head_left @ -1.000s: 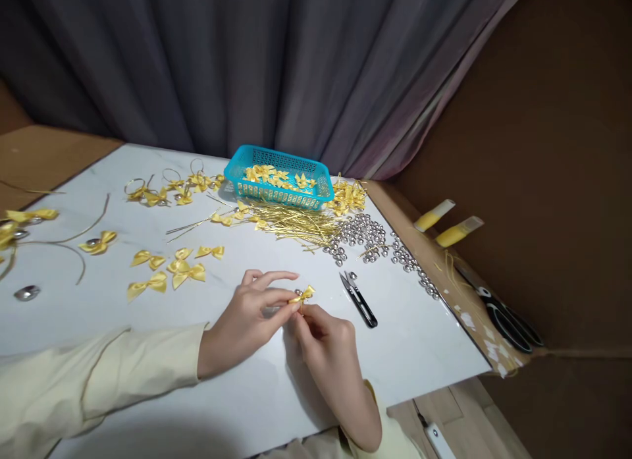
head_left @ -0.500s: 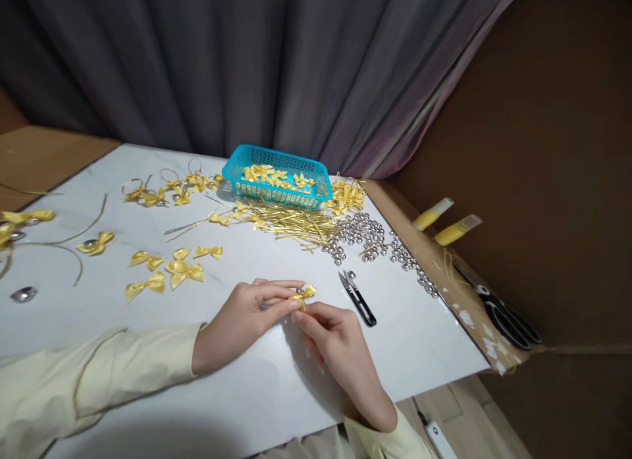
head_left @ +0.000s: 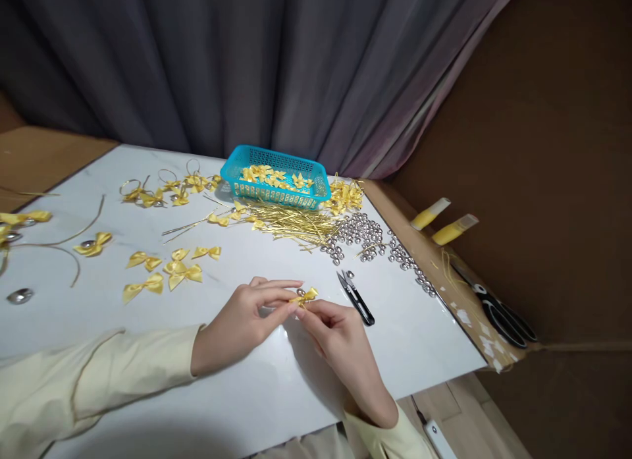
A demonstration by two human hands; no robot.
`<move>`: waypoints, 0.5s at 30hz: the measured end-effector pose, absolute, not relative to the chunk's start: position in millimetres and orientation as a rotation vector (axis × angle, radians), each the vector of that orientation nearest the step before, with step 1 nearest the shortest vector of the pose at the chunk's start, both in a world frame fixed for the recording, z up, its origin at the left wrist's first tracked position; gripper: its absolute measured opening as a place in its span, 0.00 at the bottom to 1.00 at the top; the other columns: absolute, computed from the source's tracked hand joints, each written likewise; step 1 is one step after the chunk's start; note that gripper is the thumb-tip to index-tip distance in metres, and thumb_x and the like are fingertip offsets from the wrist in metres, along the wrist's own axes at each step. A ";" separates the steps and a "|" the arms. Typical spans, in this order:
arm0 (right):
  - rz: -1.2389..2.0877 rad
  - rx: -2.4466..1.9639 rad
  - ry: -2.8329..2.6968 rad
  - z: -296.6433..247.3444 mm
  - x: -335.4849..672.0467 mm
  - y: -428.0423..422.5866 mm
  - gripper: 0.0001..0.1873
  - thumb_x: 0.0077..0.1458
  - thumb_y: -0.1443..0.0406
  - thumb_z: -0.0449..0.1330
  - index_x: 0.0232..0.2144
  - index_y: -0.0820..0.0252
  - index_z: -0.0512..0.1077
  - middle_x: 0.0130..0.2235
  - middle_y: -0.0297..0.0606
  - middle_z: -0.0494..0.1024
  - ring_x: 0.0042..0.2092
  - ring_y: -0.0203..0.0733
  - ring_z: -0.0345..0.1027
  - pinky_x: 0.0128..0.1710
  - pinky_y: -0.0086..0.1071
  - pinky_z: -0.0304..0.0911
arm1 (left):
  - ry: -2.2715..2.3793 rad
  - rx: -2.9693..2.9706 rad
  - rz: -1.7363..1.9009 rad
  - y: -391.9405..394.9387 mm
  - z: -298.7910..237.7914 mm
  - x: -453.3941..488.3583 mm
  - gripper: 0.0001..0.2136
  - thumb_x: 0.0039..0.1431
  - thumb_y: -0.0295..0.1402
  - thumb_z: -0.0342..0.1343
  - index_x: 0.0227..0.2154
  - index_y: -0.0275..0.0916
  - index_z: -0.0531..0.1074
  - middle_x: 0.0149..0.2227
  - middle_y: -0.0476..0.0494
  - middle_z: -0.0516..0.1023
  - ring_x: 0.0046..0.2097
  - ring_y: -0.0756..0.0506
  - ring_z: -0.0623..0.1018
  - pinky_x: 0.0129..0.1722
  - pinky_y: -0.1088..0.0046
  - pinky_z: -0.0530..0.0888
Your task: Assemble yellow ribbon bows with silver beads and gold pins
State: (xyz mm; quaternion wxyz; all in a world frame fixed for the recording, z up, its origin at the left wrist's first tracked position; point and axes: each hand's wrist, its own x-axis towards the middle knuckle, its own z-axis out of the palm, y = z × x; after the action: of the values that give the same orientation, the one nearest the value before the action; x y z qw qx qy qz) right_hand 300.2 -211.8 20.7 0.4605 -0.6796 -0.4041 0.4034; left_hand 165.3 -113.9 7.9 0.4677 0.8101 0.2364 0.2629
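Note:
Between my two hands, over the front of the white tabletop, is a small yellow ribbon bow (head_left: pixel 309 294). My left hand (head_left: pixel 249 317) pinches its left side between thumb and fingers. From below and to the right, my right hand (head_left: pixel 340 334) grips the bow's lower edge with thumb and forefinger. A silver bell-like bead (head_left: pixel 300 292) shows just behind the bow, close to the left fingertips. Black thread snips (head_left: pixel 356 298) lie right of my hands, with a single silver bead (head_left: pixel 350 274) by their blades.
A blue basket (head_left: pixel 275 197) of yellow bows stands at the back. Before it lie gold wire ties (head_left: pixel 291 223) and many silver beads (head_left: pixel 363 230). Loose bows (head_left: pixel 184 274) are at left. Scissors (head_left: pixel 498 314) and two yellow glue bottles (head_left: pixel 454 229) rest along the right edge.
My right fingers have shifted slightly, and the lower ones are now curled out of sight. The bow is a little turned, and more of the bead shows. The view has moved slightly.

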 end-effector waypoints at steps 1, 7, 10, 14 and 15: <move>0.990 -1.668 -0.998 20.3 300.2 -211.4 0.16 0.51 0.58 0.57 0.19 0.63 0.70 0.13 0.25 0.55 0.17 0.29 0.43 0.17 0.27 0.40 | 0.581 2.002 0.653 -114.0 7.5 165.3 0.10 0.57 0.32 0.53 0.35 0.40 0.79 0.45 0.42 0.79 0.49 0.39 0.75 0.49 0.58 0.71; 1.007 -1.671 -0.950 19.8 302.8 -211.0 0.15 0.49 0.56 0.60 0.25 0.64 0.72 0.14 0.24 0.54 0.18 0.29 0.44 0.18 0.27 0.41 | 0.548 2.099 0.747 -113.4 6.0 166.4 0.09 0.59 0.30 0.52 0.33 0.41 0.78 0.44 0.44 0.80 0.45 0.41 0.77 0.44 0.62 0.71; 1.029 -1.632 -0.886 24.9 310.4 -213.3 0.15 0.44 0.56 0.64 0.27 0.63 0.70 0.15 0.23 0.56 0.19 0.29 0.47 0.19 0.25 0.44 | 0.493 2.180 0.818 -112.1 4.4 167.0 0.09 0.60 0.28 0.51 0.34 0.39 0.77 0.42 0.42 0.80 0.45 0.42 0.77 0.43 0.62 0.69; 1.260 -1.559 -0.825 33.5 324.7 -216.9 0.15 0.43 0.57 0.66 0.25 0.63 0.69 0.16 0.26 0.65 0.18 0.28 0.51 0.19 0.25 0.44 | 0.365 2.352 0.957 -111.5 2.5 165.2 0.10 0.61 0.25 0.48 0.36 0.38 0.75 0.42 0.39 0.80 0.44 0.42 0.77 0.42 0.64 0.66; 1.332 -1.535 -0.829 34.6 327.6 -217.4 0.15 0.42 0.57 0.66 0.24 0.63 0.70 0.16 0.28 0.67 0.18 0.28 0.52 0.19 0.25 0.43 | 0.313 2.401 0.991 -111.7 2.3 164.1 0.10 0.61 0.24 0.48 0.37 0.37 0.74 0.41 0.38 0.80 0.45 0.42 0.77 0.41 0.64 0.65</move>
State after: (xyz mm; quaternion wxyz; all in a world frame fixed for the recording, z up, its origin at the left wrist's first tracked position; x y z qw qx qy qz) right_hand 327.6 -217.4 34.6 0.4560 -0.6225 -0.3362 0.5400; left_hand 164.1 -111.7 2.3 0.2596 0.8862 0.1154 0.3659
